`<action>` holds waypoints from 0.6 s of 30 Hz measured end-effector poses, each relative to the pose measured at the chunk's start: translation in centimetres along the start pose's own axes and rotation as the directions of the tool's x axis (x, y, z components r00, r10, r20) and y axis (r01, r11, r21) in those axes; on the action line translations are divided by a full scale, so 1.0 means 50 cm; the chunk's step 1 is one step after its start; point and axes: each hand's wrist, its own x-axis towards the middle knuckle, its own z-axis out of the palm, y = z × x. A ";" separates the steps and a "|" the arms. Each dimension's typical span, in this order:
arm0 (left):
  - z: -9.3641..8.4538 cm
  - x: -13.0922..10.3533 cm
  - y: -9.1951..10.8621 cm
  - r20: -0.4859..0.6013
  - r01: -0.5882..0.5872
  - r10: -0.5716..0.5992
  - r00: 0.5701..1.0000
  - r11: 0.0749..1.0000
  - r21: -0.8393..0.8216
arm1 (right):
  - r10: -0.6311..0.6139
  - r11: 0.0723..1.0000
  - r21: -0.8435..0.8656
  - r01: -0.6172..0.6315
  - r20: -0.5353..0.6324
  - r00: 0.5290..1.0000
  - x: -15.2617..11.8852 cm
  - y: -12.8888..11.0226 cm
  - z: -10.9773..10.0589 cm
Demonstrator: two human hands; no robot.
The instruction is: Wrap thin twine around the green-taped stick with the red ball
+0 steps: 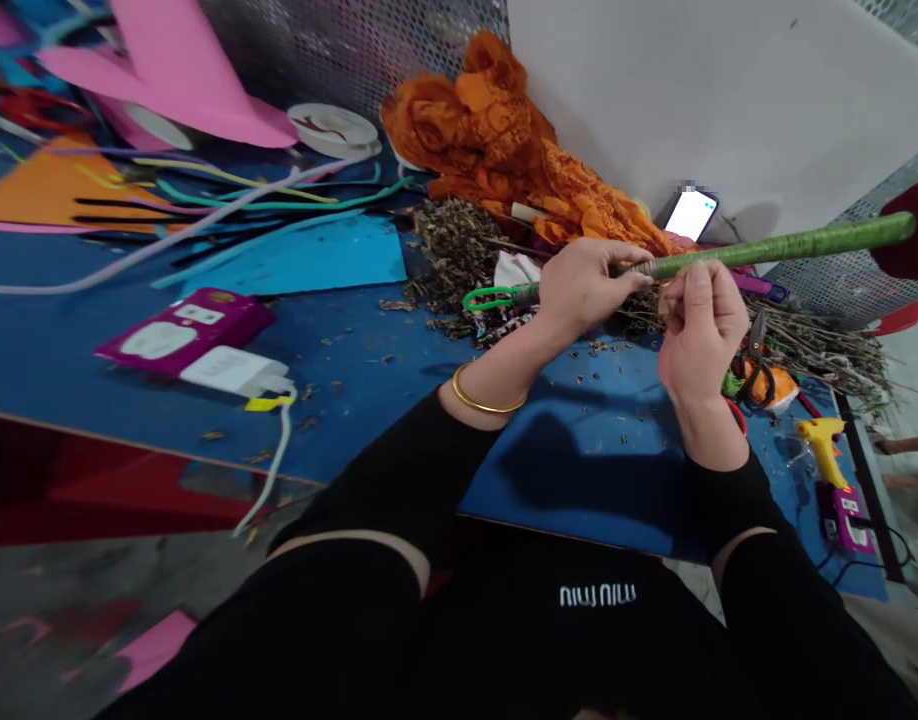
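A long stick wrapped in green tape (789,247) slants across the view above the table. My left hand (579,290) is closed around its thinner, dark lower part, thumb pointing along it. A bright green loop (489,298) sticks out at that end. At the far right end is a dark red rounded piece (909,235), cut off by the frame edge. Just under the wrapped part, my right hand (703,330) is closed in a pinch by the stick; a small tan bit shows at its fingertips, too small to name.
Dried plant stems (459,245) and an orange patterned cloth (496,130) lie behind my hands. Scissors (757,365) and a yellow glue gun (823,440) are at right. Left are a purple packet (226,315), coloured sheets and pipe cleaners. A phone (690,215) leans at the back.
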 end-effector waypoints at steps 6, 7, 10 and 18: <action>-0.005 -0.010 0.023 -0.019 0.009 -0.006 1.000 0.983 0.185 | -0.096 0.994 -0.052 0.098 0.050 0.994 0.045 -0.014 -0.056; -0.004 -0.012 0.025 -0.008 0.000 0.001 1.000 0.977 0.212 | -0.067 0.992 -0.103 0.074 0.065 0.996 0.051 -0.011 -0.062; 0.002 -0.017 0.030 0.043 -0.014 0.001 0.999 0.958 0.286 | -0.022 0.988 -0.149 0.036 0.095 0.995 0.064 0.005 -0.070; 0.005 -0.028 0.042 0.109 -0.107 0.072 0.992 0.922 0.371 | 0.028 0.983 -0.183 -0.005 0.124 0.992 0.094 0.053 -0.078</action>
